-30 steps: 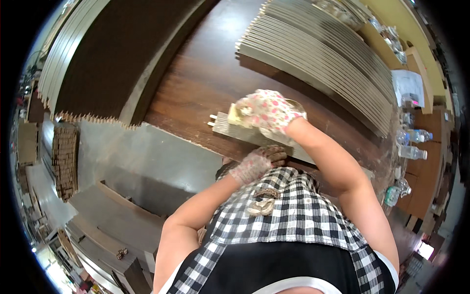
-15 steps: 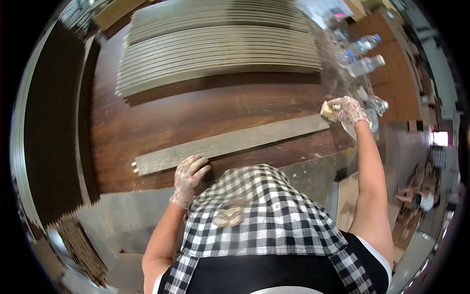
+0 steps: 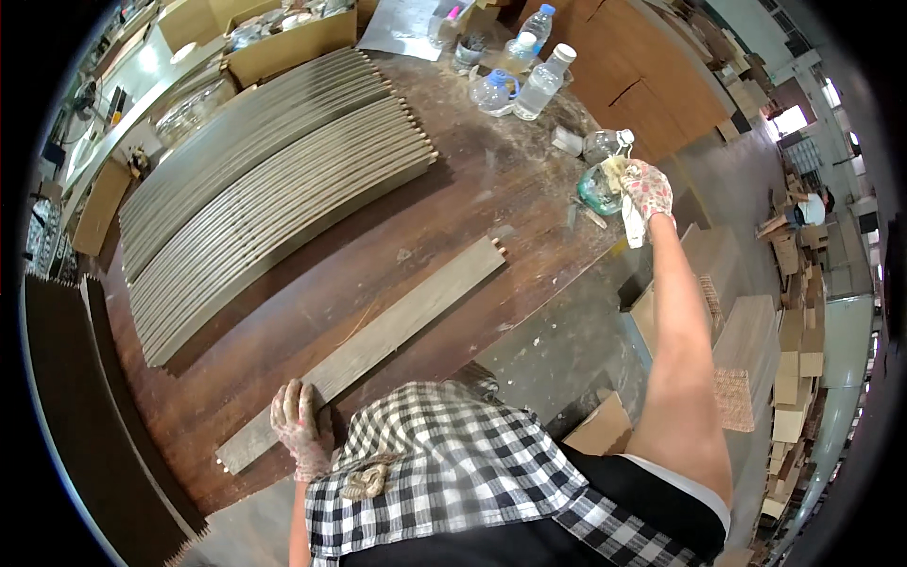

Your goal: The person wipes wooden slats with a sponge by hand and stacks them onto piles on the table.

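Two gloved hands — left hand [image 3: 300,427] on grey plank [image 3: 368,348], right hand [image 3: 644,189] gripping cloth [image 3: 631,225].

Left hand [image 3: 300,427] flat, fingers spread; right hand [image 3: 645,189] outstretched, fingers closed.

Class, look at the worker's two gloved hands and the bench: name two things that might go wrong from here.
The right hand, stretched far out with a cloth, meets a tilted bottle near the bench edge; it might tip or spill. Only the left hand steadies the long grey plank, which might slide or pivot.
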### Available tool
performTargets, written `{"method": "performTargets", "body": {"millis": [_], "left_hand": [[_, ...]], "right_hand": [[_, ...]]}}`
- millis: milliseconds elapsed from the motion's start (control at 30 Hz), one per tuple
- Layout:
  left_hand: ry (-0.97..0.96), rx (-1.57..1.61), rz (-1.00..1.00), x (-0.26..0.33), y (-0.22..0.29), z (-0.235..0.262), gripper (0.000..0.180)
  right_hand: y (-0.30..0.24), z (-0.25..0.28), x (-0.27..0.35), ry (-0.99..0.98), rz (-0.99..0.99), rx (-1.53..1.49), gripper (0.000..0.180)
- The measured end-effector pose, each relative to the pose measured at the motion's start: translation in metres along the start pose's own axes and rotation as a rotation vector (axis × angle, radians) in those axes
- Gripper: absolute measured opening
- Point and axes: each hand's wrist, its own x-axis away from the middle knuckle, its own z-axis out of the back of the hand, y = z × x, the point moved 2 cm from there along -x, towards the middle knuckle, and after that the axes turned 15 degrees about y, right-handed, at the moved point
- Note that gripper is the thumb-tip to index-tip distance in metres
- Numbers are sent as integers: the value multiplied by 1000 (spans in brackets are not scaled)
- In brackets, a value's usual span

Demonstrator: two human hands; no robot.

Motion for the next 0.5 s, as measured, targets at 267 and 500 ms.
{"method": "performTargets", "body": {"millis": [267, 500], "left_hand": [[9, 7, -5, -5, -3, -2, 44], [103, 16, -40, -5, -10, -5, 40]], "right_hand": [[30, -26, -3, -39, 29, 39, 39], [6, -16, 28, 247, 42, -28, 36]]}}
